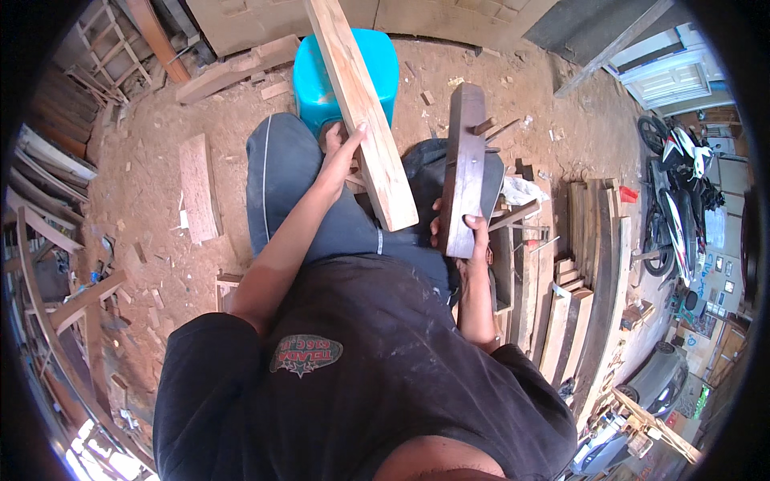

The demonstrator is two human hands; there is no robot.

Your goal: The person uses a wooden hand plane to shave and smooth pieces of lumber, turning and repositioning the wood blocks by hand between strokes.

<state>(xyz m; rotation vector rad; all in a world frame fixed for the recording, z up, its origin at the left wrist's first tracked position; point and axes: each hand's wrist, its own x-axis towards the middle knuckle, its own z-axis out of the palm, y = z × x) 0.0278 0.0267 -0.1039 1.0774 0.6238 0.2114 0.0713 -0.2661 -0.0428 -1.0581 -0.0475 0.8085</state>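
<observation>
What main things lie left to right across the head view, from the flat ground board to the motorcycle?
Flat board, pale beam in left hand, dark pegged tool in right hand, stacked planks, motorcycle.

Parked motorcycle [680,196], grey car [659,375], stacked boards [595,224]

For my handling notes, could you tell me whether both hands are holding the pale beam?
No, only the left hand holds the pale beam, while the right hand holds a dark wooden tool.
</observation>
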